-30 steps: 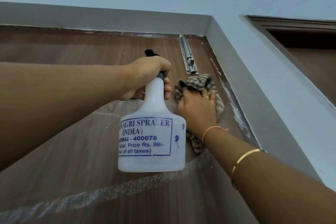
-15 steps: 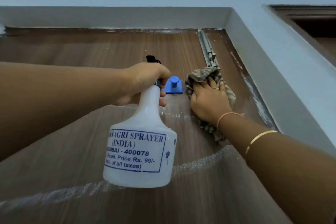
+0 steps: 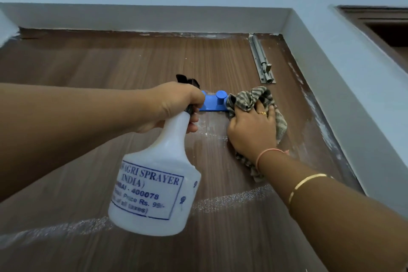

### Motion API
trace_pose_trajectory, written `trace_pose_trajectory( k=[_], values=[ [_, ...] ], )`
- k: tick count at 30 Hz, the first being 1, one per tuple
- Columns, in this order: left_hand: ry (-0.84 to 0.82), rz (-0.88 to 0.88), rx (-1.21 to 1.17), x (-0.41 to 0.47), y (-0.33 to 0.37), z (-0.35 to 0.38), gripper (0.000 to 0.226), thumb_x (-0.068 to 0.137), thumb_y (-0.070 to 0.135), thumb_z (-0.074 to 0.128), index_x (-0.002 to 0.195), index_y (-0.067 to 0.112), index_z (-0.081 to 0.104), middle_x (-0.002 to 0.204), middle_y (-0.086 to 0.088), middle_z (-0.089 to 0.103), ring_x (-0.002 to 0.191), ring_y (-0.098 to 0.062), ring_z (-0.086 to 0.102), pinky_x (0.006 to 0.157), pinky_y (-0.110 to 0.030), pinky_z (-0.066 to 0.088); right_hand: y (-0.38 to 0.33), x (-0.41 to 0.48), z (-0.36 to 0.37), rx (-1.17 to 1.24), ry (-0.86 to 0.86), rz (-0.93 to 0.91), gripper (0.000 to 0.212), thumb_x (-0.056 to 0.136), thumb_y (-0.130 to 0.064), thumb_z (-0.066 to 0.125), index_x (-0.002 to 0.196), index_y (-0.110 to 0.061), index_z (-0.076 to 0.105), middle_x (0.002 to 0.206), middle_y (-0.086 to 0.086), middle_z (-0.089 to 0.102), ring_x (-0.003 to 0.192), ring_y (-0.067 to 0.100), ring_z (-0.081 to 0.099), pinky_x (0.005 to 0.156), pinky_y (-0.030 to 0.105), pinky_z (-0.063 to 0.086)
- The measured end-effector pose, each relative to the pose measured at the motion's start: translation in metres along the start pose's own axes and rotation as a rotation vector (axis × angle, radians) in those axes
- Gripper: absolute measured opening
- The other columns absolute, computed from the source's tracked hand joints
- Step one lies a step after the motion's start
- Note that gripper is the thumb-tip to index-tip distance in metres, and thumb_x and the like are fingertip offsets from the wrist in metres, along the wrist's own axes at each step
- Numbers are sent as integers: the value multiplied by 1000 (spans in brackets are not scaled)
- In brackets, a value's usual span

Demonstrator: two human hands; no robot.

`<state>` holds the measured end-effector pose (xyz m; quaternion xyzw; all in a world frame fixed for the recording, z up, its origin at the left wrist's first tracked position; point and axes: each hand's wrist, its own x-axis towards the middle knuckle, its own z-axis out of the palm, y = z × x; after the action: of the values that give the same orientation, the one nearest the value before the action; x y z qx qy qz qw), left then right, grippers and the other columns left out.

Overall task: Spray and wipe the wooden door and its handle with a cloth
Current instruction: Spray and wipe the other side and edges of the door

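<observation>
Wiping high on the wooden door [image 3: 110, 62], striped cloth [image 3: 249, 98] touching the blue hook [image 3: 217, 100].
Your left hand [image 3: 176, 106] is curled round the spray bottle [image 3: 154, 183] neck, and your right hand [image 3: 251, 132] grips the bunched cloth against the panel. The cloth could snag on the hook's peg or the tower bolt [image 3: 262, 62] above. The door frame [image 3: 331, 95] closes in at right; open panel lies left and below. The handle is out of view.

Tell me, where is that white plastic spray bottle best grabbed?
By the narrow neck of the white plastic spray bottle, under its black trigger head, from the left, as the left hand does: fingers wrap the neck; the wide body looks too broad.
</observation>
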<state>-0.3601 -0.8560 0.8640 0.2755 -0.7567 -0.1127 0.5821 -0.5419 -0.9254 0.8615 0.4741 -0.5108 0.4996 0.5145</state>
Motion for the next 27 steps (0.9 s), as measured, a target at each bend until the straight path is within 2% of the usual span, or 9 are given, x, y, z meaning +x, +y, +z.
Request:
trace_pose_trajectory(
  k=[3, 8, 11, 13, 15, 18, 20, 24, 27],
  values=[
    [24, -1, 1, 2, 0, -3, 13, 87, 9, 55, 74, 4, 54, 60, -10, 54, 53, -21, 55, 71, -34, 55, -3, 1, 1, 2, 6, 7, 45, 94, -25, 33, 138, -20, 44, 141, 8, 47, 141, 30, 20, 117, 54, 2],
    [12, 28, -33, 5, -1, -20, 13, 87, 8, 51, 76, 5, 58, 72, -12, 64, 71, -24, 65, 83, -37, 54, -5, 1, 6, 52, 21, 29, 51, 94, -24, 34, 145, -18, 32, 149, 9, 36, 143, 31, 14, 116, 56, -2],
    [17, 32, -75, 7, -1, -23, 15, 86, 7, 48, 73, 5, 55, 67, -11, 63, 68, -25, 64, 82, -37, 55, -11, 8, 7, 165, 73, 1, 56, 95, -26, 35, 149, -18, 21, 153, 7, 28, 143, 29, 16, 115, 56, -3],
    [22, 32, -85, 9, 0, -23, 16, 86, 7, 47, 71, 5, 53, 63, -10, 60, 63, -25, 61, 79, -37, 56, -21, 10, 9, 214, 92, -139, 57, 95, -32, 32, 149, -19, 22, 153, 7, 27, 143, 28, 18, 116, 56, 3],
    [38, 36, -73, 12, 1, -25, 17, 87, 9, 48, 71, 5, 53, 64, -11, 60, 62, -24, 60, 71, -34, 57, -31, 12, 15, 130, 112, -359, 60, 89, -38, 26, 147, -22, 33, 154, 6, 29, 143, 31, 18, 115, 59, 5],
    [81, 41, -80, 17, -1, -31, 19, 87, 11, 50, 70, 5, 55, 64, -11, 61, 65, -25, 61, 74, -37, 56, -43, 23, 12, -151, 135, -543, 65, 85, -40, 14, 139, -26, 47, 150, 1, 37, 142, 32, 23, 109, 59, -14],
    [83, 45, -82, 16, -3, -33, 18, 86, 8, 49, 69, 5, 55, 63, -11, 60, 64, -24, 61, 75, -38, 56, -52, 35, 4, -289, 107, -587, 61, 89, -39, 15, 138, -22, 49, 144, 1, 42, 139, 32, 25, 107, 58, -19],
    [35, 45, -118, 13, -8, -29, 23, 89, 7, 47, 67, 5, 51, 61, -9, 55, 57, -20, 57, 49, -26, 56, -75, 45, 4, -225, 52, -414, 42, 95, -37, 36, 125, -14, 53, 126, 6, 49, 125, 34, 37, 111, 58, 14],
    [27, 52, -109, 13, -10, -29, 23, 88, 9, 47, 66, 5, 52, 64, -10, 57, 58, -21, 59, 51, -27, 57, -78, 41, 13, -174, 197, -386, 27, 84, -29, 54, 102, -12, 65, 103, 8, 59, 100, 37, 55, 93, 52, 37]
  ],
)
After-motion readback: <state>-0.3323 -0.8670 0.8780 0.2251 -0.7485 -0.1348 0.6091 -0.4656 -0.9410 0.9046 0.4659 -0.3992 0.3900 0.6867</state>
